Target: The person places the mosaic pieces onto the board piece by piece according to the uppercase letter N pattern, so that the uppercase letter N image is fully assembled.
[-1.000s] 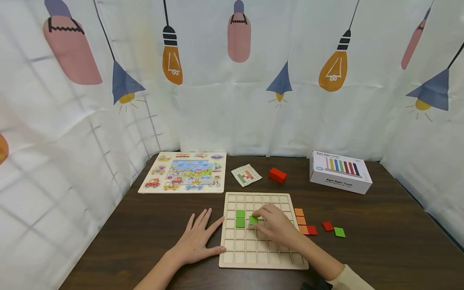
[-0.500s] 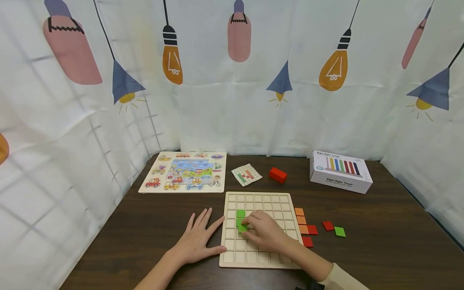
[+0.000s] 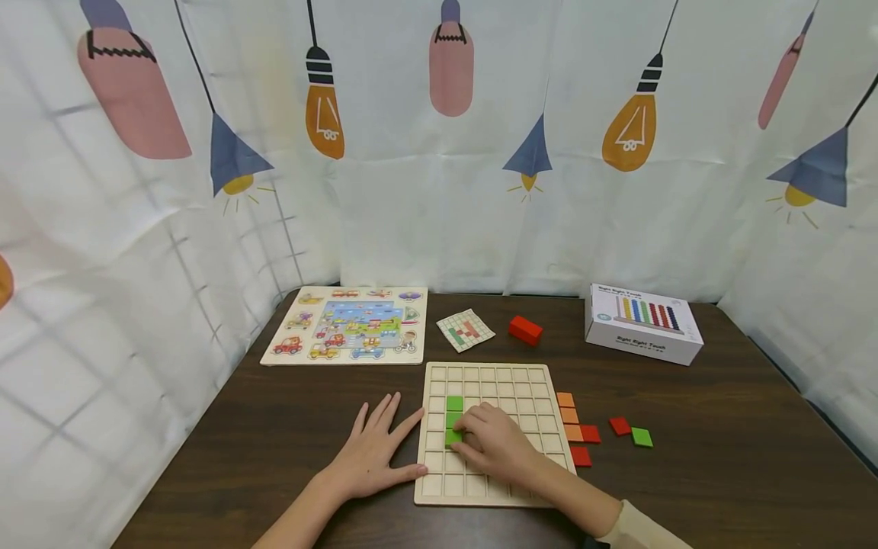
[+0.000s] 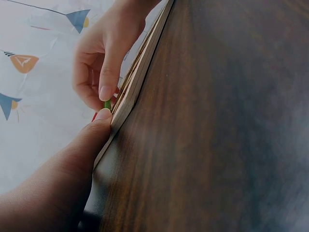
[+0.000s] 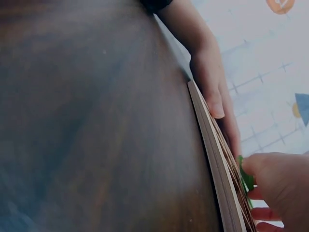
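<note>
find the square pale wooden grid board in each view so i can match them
Head: the square pale wooden grid board lies low, just right of centre.
Left wrist: board edge-on, slanting from top middle down towards the left.
Right wrist: board edge-on, slanting from right of centre down to the bottom edge.
Shared landmark: the person's left hand, its thumb at the board's edge in all three.

Far board rows (image 3: 488,381) passable; left hand (image 3: 374,451) blocks left

Lowest green tile (image 3: 452,438) partly hidden by right hand (image 3: 495,442); box (image 3: 643,326) fine print unreadable.
</note>
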`<state>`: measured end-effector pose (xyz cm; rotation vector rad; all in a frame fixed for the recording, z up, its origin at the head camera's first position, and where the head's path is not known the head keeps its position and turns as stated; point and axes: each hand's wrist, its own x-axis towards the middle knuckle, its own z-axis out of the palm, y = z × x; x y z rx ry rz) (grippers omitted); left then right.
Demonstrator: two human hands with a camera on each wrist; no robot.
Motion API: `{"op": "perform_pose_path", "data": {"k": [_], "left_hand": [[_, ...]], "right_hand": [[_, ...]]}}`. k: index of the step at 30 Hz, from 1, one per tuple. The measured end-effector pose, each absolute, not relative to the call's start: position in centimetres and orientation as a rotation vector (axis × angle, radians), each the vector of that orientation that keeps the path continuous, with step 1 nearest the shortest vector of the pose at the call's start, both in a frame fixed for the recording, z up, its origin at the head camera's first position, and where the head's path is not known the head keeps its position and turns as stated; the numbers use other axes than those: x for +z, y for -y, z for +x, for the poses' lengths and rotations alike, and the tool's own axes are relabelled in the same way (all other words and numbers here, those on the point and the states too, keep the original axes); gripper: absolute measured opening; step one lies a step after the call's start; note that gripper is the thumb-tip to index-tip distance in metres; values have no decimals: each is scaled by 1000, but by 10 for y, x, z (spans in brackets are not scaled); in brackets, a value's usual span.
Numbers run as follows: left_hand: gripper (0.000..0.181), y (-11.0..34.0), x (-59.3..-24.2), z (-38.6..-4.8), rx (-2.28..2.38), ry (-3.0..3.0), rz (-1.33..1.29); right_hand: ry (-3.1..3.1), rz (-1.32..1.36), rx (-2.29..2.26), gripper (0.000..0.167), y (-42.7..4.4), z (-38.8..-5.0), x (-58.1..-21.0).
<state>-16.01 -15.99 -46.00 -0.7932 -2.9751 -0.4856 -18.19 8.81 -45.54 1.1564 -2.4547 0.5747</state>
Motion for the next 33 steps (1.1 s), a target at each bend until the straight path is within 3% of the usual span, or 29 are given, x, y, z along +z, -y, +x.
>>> {"op": "perform_pose_path", "data": {"k": [33], "left_hand": [[82, 160, -463, -162, -505, 2955, -803]], "right_hand": [[2401, 1167, 621, 14, -90, -181, -460]]}}
